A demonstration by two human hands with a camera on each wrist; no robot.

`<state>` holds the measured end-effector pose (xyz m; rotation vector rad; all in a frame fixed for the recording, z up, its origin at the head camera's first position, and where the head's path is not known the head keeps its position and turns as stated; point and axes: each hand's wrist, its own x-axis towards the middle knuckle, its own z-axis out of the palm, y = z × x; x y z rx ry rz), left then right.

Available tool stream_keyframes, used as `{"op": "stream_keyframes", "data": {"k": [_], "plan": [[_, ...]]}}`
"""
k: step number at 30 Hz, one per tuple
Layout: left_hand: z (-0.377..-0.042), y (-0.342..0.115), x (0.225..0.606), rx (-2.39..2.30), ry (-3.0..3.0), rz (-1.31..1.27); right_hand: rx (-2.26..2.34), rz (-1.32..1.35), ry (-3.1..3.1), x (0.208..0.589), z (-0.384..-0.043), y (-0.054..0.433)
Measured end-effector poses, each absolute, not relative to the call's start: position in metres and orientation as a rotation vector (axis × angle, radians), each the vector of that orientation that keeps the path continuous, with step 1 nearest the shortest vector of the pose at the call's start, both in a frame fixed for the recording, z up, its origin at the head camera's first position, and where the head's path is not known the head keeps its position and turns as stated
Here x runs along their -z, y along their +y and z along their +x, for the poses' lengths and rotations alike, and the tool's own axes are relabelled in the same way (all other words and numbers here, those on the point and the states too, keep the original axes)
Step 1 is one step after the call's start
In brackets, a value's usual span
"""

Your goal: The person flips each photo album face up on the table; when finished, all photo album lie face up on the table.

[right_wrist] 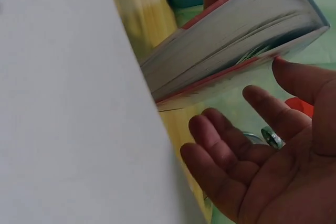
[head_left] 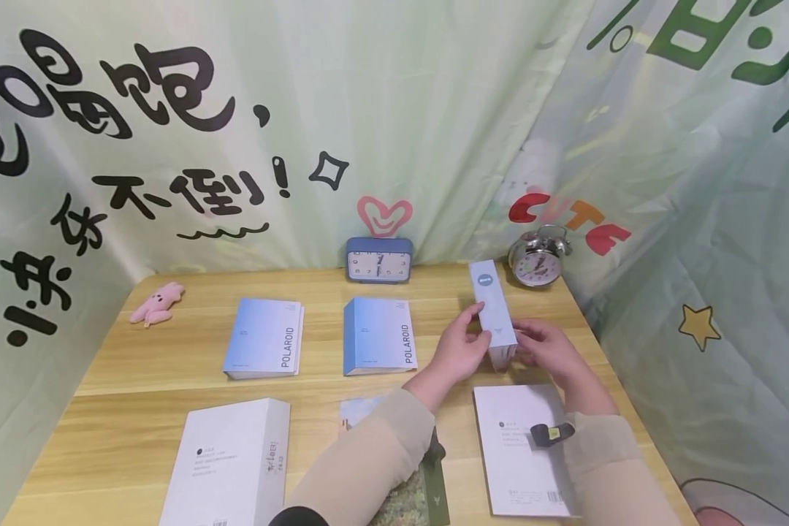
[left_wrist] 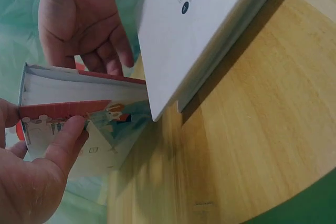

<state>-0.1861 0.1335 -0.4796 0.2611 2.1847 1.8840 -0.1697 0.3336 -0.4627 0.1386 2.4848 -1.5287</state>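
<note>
A thick book (head_left: pixel 496 303) stands on its page edges at the right of the table, its pale blue spine upward. My left hand (head_left: pixel 462 345) holds it from the left, fingertips at the spine's edge. In the left wrist view the left thumb (left_wrist: pixel 71 129) presses the illustrated cover with its red band. My right hand (head_left: pixel 547 347) is at the book's other side. The right wrist view shows that hand's fingers (right_wrist: pixel 220 135) spread loosely, with the thumb tip right at the cover. A white book (head_left: pixel 519 453) lies just in front of both hands, below the right wrist.
Two blue POLAROID books (head_left: pixel 263 336) lie mid-table. A thick white book (head_left: pixel 226 460) is front left; a green-edged book (head_left: pixel 437 489) lies partly under the left forearm. At the back are a blue clock (head_left: pixel 379 261), a silver alarm clock (head_left: pixel 538 257) and a pink plush toy (head_left: pixel 158 303).
</note>
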Motion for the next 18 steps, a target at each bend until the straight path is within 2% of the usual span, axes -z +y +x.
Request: {"op": "stream_keyframes", "data": {"k": [18], "plan": [[-0.1861,0.1308,0.4876,-1.559,2.423,0.42,1.157,0.145,2.627,0.4648,-0.1701,0.3395]]}}
